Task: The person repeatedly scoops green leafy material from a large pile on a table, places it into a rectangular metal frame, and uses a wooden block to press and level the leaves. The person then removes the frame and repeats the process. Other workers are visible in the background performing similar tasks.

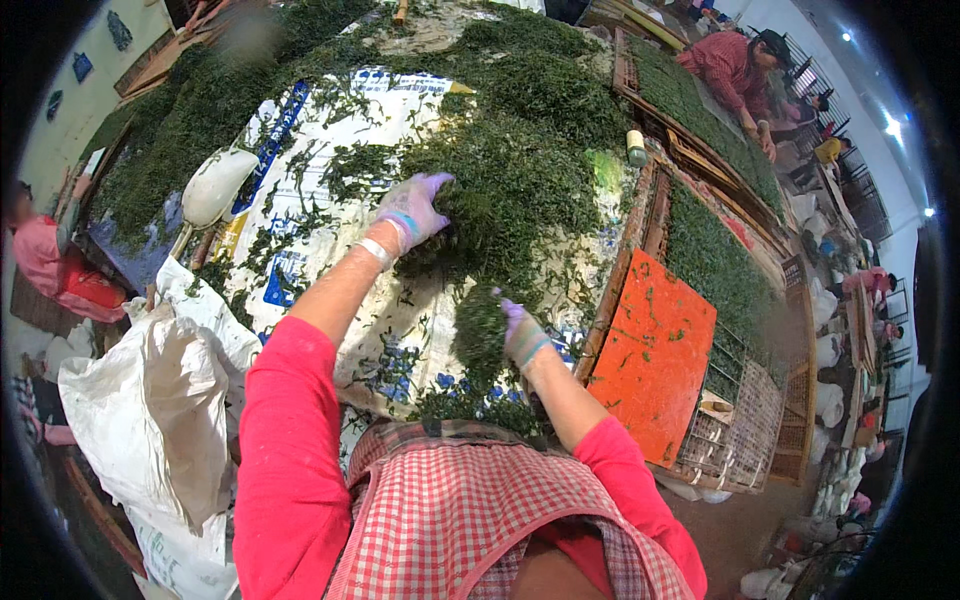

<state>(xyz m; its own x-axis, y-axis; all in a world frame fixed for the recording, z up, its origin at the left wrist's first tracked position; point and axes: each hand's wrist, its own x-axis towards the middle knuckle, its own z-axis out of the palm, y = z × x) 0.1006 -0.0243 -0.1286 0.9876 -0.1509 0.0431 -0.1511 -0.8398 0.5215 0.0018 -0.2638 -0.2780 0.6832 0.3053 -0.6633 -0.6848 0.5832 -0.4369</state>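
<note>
A large heap of dark green, shredded leaves [517,165] lies on white printed sacking [300,176] before me. My left hand [412,210], in a thin pale purple glove, touches the near left edge of the heap. Its thumb and fingers are apart around leaves; whether it grips any is hidden. Closer to my body, my right hand [523,334], gloved the same way, holds a loose clump of leaves [480,326], blurred by motion. More leaves are scattered across the sacking between and around both hands.
A white scoop [217,187] lies left, above a crumpled white sack [161,405]. On the right are an orange board [656,360], leaf-covered trays [712,255] and a small bottle [636,148]. A person [731,75] works beyond them; another person [60,259] is at left.
</note>
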